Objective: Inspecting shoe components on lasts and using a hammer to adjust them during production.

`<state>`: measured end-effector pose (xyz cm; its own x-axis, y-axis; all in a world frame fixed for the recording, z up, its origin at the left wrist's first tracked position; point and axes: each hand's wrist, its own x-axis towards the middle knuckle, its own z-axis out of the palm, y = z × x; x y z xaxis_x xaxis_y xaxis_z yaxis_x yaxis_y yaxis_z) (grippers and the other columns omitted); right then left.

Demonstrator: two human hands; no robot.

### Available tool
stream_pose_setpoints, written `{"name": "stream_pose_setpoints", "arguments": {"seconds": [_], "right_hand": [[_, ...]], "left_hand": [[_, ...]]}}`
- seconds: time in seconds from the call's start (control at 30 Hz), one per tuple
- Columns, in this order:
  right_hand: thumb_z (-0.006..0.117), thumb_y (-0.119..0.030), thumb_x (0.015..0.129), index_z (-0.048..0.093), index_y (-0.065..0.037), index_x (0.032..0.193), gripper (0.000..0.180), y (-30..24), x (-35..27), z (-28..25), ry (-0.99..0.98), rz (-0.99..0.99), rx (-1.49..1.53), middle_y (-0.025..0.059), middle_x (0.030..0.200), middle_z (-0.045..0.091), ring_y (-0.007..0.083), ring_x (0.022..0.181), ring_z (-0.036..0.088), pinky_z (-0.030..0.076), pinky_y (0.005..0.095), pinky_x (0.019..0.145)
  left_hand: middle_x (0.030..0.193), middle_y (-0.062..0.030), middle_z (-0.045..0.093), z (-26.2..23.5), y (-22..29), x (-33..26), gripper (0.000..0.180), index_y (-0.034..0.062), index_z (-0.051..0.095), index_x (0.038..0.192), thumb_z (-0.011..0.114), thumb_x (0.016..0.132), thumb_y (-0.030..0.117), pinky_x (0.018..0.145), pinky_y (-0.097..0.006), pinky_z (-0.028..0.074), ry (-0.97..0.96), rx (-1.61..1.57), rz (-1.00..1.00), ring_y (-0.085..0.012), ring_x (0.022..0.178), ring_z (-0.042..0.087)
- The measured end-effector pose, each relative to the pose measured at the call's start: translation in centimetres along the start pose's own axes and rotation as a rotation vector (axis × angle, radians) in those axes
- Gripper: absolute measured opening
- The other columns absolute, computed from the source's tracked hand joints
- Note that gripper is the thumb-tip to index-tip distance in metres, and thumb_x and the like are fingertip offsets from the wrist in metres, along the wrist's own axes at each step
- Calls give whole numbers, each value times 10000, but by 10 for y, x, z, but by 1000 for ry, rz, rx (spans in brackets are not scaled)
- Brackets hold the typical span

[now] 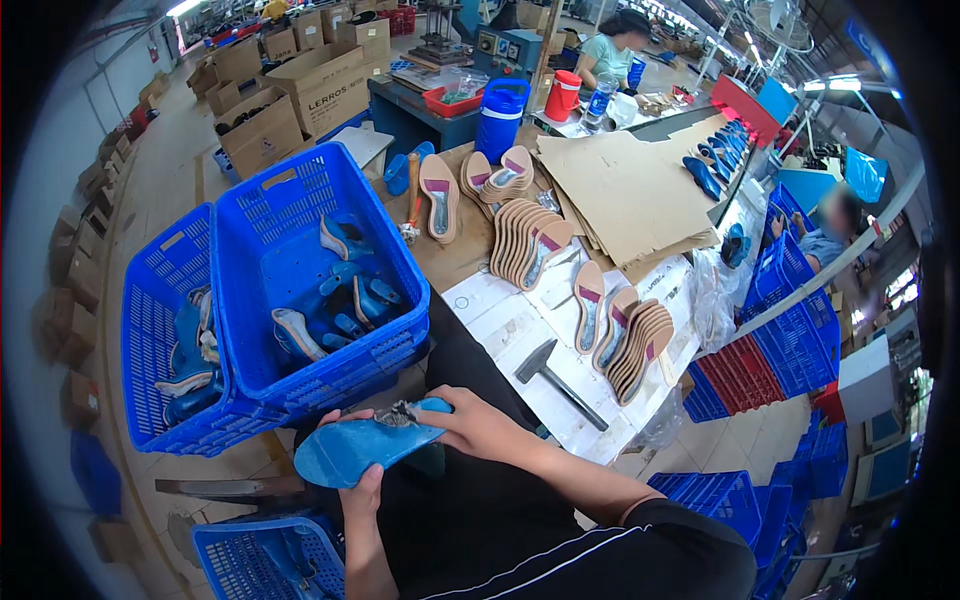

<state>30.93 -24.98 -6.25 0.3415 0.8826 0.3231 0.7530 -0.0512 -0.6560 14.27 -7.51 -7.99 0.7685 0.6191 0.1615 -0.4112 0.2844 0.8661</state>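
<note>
In the head view, the blue shoe last is up in your two hands, over your lap, between the near edge of the larger blue crate and the near edge of the worktable. Your left hand pinches its broad end, thumb on the lower edge and fingertips over the upper one. Your right hand is wrapped about the narrow end, with part of the grip hidden behind it.

Expect it to feel stiff and solid, likely hard plastic, with some weight yet easy enough for two hands. Its smooth face looks apt to slide under flat fingers, so you do best gripping across the edges at the broad end and round the narrow end. Keep your fingers clear of the rough grey patch; it looks loose or crumbly, and what it is you cannot tell from here. The last itself seems hardly fragile. The hammer lies toward the worktable's near edge, beside the stacked soles.
</note>
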Motion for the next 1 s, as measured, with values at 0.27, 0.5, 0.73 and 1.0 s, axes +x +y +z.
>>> {"name": "stream_pose_setpoints", "arguments": {"seconds": [0.27, 0.5, 0.73, 1.0], "right_hand": [[707, -269, 1020, 628, -63, 1449, 482, 81, -21, -27, 430, 398, -14, 188, 1320, 708, 343, 1176, 705, 540, 418, 1008], [694, -209, 971, 527, 15, 1496, 595, 226, -130, -65, 481, 903, -863, 361, 1409, 578, 510, 1374, 520, 394, 540, 1178], [529, 25, 927, 491, 45, 1523, 598, 229, -150, -60, 527, 868, -626, 372, 1464, 541, 524, 1380, 511, 349, 569, 1214], [374, -127, 1158, 488, -5, 1468, 351, 60, -54, -67, 1037, 329, 180, 179, 1185, 638, 207, 884, 689, 556, 274, 511]], "left_hand": [[1534, -248, 496, -22, -3, -15, 917, 118, 315, 1615, 801, 879, 370, 1217, -519, 398, 4, -215, -35, -367, 1432, 501], [1649, -267, 391, -49, 6, -35, 635, 102, 330, 1648, 527, 1089, 330, 1276, -550, 296, 202, -381, 24, -360, 1530, 406], [1670, -229, 389, -38, 23, -35, 606, 96, 343, 1644, 508, 1114, 342, 1273, -518, 309, 221, -422, -12, -342, 1523, 419], [1682, -252, 356, -29, 35, -33, 690, 108, 278, 1664, 540, 1105, 417, 1257, -525, 344, 199, -385, -51, -356, 1531, 414]]}}
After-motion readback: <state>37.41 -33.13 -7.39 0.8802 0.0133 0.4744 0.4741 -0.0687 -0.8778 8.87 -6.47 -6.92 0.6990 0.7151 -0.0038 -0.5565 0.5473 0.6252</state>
